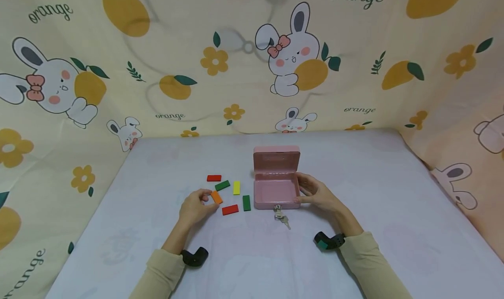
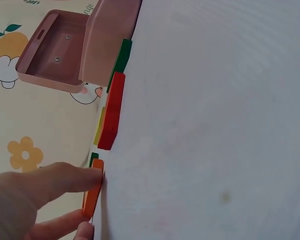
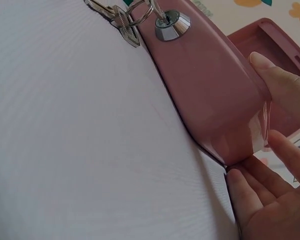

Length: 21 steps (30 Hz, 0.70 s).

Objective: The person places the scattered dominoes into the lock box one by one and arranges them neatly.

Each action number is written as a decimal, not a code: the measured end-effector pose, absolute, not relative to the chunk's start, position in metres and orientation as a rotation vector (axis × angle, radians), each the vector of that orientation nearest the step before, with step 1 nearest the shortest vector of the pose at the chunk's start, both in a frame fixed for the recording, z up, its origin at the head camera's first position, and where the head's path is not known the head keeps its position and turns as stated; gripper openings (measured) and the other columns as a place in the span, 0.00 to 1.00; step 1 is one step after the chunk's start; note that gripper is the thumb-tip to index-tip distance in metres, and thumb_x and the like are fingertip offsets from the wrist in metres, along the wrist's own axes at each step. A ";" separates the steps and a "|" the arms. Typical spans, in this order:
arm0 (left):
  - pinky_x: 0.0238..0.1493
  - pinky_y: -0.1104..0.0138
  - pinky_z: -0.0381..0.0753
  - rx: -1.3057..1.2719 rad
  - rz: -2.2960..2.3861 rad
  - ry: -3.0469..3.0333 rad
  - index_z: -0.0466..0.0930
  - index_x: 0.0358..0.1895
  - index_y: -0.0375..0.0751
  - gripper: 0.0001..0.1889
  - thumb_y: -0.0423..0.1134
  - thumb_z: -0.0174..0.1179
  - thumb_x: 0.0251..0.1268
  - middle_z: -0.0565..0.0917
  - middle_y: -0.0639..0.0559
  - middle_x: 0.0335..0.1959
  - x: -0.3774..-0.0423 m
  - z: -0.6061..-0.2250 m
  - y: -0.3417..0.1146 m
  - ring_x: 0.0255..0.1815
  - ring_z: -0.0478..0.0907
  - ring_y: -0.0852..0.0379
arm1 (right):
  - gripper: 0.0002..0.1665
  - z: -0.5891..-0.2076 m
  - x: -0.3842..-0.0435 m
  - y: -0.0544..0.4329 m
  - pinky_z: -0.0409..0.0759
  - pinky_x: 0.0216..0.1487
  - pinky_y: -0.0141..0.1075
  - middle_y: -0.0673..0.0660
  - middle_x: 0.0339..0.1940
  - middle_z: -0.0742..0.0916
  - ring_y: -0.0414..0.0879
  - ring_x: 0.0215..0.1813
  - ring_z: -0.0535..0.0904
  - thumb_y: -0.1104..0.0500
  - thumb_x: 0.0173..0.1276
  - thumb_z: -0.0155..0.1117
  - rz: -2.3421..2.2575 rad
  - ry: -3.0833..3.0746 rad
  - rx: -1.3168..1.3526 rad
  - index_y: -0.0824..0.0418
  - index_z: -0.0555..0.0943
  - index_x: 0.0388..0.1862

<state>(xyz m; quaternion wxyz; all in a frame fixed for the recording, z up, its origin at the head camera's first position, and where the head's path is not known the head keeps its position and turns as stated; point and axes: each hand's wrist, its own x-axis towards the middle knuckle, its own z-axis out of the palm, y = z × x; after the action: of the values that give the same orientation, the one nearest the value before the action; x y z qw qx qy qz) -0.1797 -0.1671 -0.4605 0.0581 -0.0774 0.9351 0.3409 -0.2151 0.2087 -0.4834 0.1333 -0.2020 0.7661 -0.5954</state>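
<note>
My left hand [image 1: 194,208] pinches an orange block [image 1: 216,197] between thumb and fingers, at the left side of a loose group of small blocks on the table. In the left wrist view the orange block [image 2: 93,192] stands on its narrow edge as seen from low down. My right hand [image 1: 320,197] grips the right side of a pink cash box [image 1: 275,194], thumb on its rim and fingers along the outer wall. The box stands with its lid raised, and its floor is bare. Keys [image 3: 125,20] on a ring hang from the front lock [image 3: 172,25].
Around the orange block lie red blocks [image 1: 230,209], green blocks [image 1: 246,202] and a yellow block [image 1: 236,188], all left of the box. A white cloth covers the table [image 1: 252,259]. Behind it hangs a curtain [image 1: 252,80] printed with rabbits and oranges.
</note>
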 end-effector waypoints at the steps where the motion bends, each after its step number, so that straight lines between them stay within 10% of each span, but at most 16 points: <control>1: 0.32 0.70 0.63 -0.237 1.034 2.834 0.79 0.56 0.39 0.24 0.42 0.69 0.54 0.79 0.46 0.37 -0.179 -0.460 -0.167 0.33 0.69 0.56 | 0.49 -0.483 -0.215 0.209 0.61 0.70 0.49 0.72 0.75 0.61 0.71 0.76 0.55 0.65 0.58 0.70 -1.726 2.220 -0.589 0.70 0.55 0.74; 21: 0.32 0.71 0.68 -0.165 1.160 2.854 0.78 0.58 0.40 0.25 0.40 0.68 0.55 0.80 0.42 0.39 -0.181 -0.456 -0.163 0.34 0.73 0.54 | 0.49 -0.483 -0.214 0.207 0.61 0.70 0.46 0.73 0.75 0.62 0.70 0.76 0.56 0.65 0.57 0.71 -1.739 2.245 -0.599 0.72 0.57 0.73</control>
<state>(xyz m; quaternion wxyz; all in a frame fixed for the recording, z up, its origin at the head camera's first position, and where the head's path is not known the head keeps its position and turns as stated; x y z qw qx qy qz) -0.1808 -0.1632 -0.4556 0.0284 -0.0534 0.9247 0.3758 -0.2141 0.2074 -0.4827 0.1194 -0.2048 0.7679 -0.5950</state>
